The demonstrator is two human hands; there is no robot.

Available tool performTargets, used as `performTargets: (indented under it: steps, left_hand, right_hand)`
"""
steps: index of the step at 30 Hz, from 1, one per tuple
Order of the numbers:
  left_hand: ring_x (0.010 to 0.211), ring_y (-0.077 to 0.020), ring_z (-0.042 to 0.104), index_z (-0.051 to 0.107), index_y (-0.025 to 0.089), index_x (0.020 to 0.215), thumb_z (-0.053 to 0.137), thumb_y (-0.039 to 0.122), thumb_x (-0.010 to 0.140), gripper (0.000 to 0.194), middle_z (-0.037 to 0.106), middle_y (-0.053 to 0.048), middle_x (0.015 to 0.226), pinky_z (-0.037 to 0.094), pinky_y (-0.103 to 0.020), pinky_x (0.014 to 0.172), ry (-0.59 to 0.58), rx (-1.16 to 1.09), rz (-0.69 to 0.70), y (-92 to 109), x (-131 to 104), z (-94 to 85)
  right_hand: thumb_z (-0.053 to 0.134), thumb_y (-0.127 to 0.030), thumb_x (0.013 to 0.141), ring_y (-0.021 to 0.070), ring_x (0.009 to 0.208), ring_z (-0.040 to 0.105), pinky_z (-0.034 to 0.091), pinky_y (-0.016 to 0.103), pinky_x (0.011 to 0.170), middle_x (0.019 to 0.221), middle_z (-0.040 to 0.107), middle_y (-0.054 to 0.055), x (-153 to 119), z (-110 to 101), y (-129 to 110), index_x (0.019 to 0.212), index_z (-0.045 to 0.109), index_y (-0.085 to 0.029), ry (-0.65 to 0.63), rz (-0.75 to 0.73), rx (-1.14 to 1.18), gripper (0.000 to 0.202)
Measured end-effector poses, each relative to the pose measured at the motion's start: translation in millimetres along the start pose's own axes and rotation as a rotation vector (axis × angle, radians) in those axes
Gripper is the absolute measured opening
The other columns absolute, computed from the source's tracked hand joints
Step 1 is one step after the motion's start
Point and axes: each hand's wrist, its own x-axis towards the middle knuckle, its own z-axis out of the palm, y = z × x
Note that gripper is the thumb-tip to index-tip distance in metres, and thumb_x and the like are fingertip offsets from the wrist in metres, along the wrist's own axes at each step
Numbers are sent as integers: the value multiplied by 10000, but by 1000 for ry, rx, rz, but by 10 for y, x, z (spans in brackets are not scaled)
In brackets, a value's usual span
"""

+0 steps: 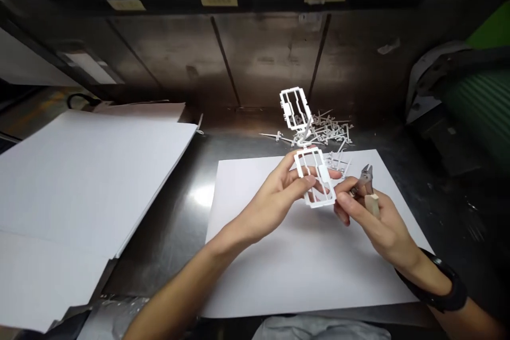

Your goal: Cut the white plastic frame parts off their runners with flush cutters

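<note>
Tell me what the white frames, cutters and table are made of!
White frames: probably plastic, smooth with thin, molded-looking bars. Cutters: grey, slightly shiny head, likely metal; pale grip, perhaps plastic. Table: seemingly metal, dark and glossy, reflecting light brightly.

Yellow labels (219, 0) above metal panels (266, 45)

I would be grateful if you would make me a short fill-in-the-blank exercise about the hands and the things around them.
1. The left hand holds a white plastic piece with ____ rectangular frames.
2. The cutters are held in the ____ hand.
3. The band around the right wrist is ____ in colour.
4. The sheet beneath both hands is ____ in colour.

Missing words: two; right; black; white.
</note>
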Motion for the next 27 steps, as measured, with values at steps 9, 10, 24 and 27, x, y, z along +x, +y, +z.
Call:
performTargets:
  steps: [9, 10, 24, 27]
  left_hand:
    - [1261, -303, 722, 565, 212, 1539, 503, 352, 1174, 395, 688, -188, 1486, 589, -428, 1023, 15, -190, -93, -197, 61, -113]
    - [1246, -297, 726, 578, 204, 1526, 469, 351, 1183, 389, 696, -191, 1472, 588, -433, 1029, 13, -223, -100, -208, 72, -122]
    - [1205, -273, 767, 621, 239, 1482, 508, 408, 1157, 383, 743, -162, 1399, 595, -426, 1070, -27, -449, -133, -378, 128, -159]
    - [1240, -275, 754, 635, 226, 1500, 497, 395, 1157, 407, 720, -181, 1443, 598, -403, 1065, -41, -444, -127, -373, 121, -158]
  right_hand:
    - [729, -485, 1196, 201, 792, 494, 395, 308, 693, 954, 573, -1, 22, -62, 89, 1070, 676, -266, 34, 199, 111, 258]
    - [735, -495, 1191, 200, 790, 491, 393, 311, 679, 987, 575, 3, 20, -68, 110, 1074, 672, -262, 37, 216, 136, 268]
    - [744, -465, 1194, 202, 1018, 556, 431, 210, 903, 957, 517, -6, 24, -58, 99, 1048, 689, -271, -6, 226, 265, 249]
    - [736, -446, 1198, 211, 1305, 503, 405, 167, 1006, 978, 537, 4, 27, -69, 88, 1005, 697, -270, -20, 204, 231, 264]
